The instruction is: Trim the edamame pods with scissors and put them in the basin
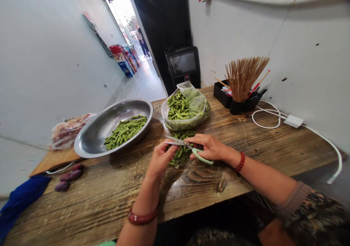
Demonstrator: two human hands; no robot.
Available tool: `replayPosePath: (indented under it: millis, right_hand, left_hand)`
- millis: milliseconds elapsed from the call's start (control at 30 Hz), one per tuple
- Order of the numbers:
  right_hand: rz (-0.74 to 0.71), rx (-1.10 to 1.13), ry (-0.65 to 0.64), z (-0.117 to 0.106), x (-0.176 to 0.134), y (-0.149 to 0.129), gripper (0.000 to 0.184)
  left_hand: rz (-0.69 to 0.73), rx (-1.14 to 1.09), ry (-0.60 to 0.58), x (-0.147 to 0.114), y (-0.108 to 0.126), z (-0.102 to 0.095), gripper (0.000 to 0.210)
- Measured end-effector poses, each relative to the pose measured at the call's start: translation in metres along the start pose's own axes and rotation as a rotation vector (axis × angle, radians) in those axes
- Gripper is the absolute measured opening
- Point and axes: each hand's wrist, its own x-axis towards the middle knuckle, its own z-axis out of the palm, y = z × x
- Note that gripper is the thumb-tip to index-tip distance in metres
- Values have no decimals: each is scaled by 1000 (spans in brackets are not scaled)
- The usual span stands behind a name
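Note:
My right hand (209, 147) grips a pair of scissors (202, 156) with light green handles, their blades parted and pointing left. At the blade tips, the thumb and fingers of my left hand (161, 158) are pinched together; what they hold is too small or hidden to make out. Beneath both hands lies a loose pile of green soybean pods (184, 153) on the wooden table (131, 191). Just behind stands an open plastic bag (197, 109) full of pods. To the left, a wide steel basin (93, 134) has more pods gathered on its right side.
Purple-red roundish things (69, 176) and a blue cloth (24, 195) lie at left, near a filled plastic bag (68, 131). Back right are a black holder (222, 94) with wooden skewers (243, 78) and a white cable (273, 123). A black speaker-like box (183, 65) stands behind the table.

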Motion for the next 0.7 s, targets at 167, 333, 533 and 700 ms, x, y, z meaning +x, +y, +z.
replayPosePath:
  millis: [167,333,533,700]
  right_hand:
    - [1,-23,1,-2,1,0,56]
    - [33,17,9,-2,1,1,52]
    - [110,57,104,-3,4,1,49]
    - [130,56,130,-2,4,2,51]
  left_hand:
    - [-13,15,35,0,3,0,18]
    - [-33,-16,100,1,6,0,19]
    - [-109,-297,138,3,5,-6,23]
    - [-150,-430,148,5,7,-6,23]
